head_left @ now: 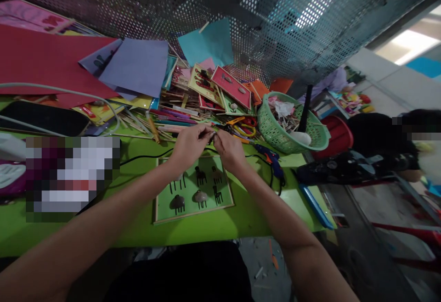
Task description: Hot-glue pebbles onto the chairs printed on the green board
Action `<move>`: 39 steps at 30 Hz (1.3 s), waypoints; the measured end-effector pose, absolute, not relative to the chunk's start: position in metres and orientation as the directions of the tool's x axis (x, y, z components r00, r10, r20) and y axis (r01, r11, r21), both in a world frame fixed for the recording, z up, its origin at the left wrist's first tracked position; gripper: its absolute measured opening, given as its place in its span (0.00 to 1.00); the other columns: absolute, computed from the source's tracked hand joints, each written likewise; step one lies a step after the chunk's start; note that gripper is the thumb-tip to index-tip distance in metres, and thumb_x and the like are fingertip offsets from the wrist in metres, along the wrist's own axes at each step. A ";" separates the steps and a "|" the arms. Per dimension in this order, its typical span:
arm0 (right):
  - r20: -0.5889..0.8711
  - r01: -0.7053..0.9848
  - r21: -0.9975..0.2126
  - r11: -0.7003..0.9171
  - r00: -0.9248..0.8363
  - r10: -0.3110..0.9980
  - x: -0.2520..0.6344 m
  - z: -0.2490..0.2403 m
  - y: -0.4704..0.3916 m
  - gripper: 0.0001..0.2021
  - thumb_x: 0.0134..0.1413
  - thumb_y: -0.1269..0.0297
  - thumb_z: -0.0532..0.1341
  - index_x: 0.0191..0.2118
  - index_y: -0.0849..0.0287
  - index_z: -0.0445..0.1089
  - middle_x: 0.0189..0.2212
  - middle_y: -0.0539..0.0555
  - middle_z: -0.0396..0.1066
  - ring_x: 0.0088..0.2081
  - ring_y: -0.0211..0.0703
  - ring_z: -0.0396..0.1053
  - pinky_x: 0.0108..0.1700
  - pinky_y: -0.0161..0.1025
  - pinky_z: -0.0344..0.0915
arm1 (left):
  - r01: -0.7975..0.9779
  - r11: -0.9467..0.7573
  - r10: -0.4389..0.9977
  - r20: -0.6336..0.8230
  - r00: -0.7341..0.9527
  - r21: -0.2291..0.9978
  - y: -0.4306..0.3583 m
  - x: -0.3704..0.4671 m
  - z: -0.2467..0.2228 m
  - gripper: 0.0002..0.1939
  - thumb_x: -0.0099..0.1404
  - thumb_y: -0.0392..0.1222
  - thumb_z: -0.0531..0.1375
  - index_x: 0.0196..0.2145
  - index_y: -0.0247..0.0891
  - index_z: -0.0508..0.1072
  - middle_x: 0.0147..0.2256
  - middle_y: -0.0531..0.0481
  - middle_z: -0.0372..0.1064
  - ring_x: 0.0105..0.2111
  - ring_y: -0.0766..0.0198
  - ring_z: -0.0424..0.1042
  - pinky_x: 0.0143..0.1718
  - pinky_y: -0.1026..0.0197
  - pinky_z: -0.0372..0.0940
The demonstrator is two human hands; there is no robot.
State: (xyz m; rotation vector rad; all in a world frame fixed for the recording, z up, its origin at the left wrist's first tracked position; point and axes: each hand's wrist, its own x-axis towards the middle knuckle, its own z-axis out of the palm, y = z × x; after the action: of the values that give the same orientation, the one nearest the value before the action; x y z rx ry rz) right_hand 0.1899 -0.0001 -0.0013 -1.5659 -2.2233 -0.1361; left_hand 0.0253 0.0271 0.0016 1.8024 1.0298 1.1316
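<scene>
My left hand (pixel 195 143) and my right hand (pixel 229 150) meet fingertip to fingertip above the far edge of a green picture board (pixel 188 192). Both are closed in a pinch around a small dark piece (pixel 211 137), too small to make out. The board has a thin pale wooden border and lies on the green table. On it are several little table and chair figures, drawn or stuck on in black, some with a stone (pixel 200 196) as the top. My left forearm covers part of its upper left figure.
A blue glue gun (pixel 272 157) lies right of the board, its black cable running behind it. A green basket (pixel 275 130) of scraps stands at the back right. Pens, sticks, finished boards (pixel 232 86) and coloured paper (pixel 134 65) pile up at the back. A phone (pixel 44 117) lies left.
</scene>
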 end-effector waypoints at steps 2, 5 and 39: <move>0.398 0.938 -0.125 0.323 -0.251 0.883 0.187 -0.004 -0.001 0.17 0.72 0.64 0.44 0.47 0.61 0.69 0.33 0.57 0.74 0.34 0.46 0.69 0.37 0.39 0.59 | 0.245 -0.393 0.904 0.324 0.280 0.886 0.026 0.026 0.001 0.08 0.67 0.40 0.59 0.38 0.37 0.79 0.37 0.48 0.81 0.35 0.60 0.75 0.39 0.60 0.64; 0.390 0.952 -0.105 0.287 -0.226 0.893 0.183 -0.007 -0.002 0.16 0.70 0.66 0.45 0.47 0.62 0.69 0.33 0.58 0.75 0.34 0.46 0.70 0.36 0.38 0.59 | 0.284 -0.391 0.908 0.318 0.272 0.875 0.025 0.026 0.000 0.08 0.67 0.39 0.59 0.37 0.37 0.78 0.38 0.47 0.81 0.36 0.58 0.75 0.39 0.59 0.64; 0.413 0.783 -0.528 0.328 -0.100 0.905 0.184 0.009 0.001 0.10 0.59 0.65 0.51 0.27 0.55 0.64 0.24 0.50 0.65 0.30 0.42 0.63 0.36 0.37 0.58 | 0.082 -0.285 0.928 0.254 0.273 0.955 0.029 0.026 0.005 0.11 0.65 0.44 0.61 0.36 0.35 0.79 0.35 0.46 0.79 0.35 0.59 0.74 0.41 0.58 0.65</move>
State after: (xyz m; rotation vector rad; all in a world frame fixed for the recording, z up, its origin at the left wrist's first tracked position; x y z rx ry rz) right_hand 0.1844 0.0006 0.0093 -1.4857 -1.9090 0.2263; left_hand 0.0259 0.0290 0.0048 1.6131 0.9512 1.1420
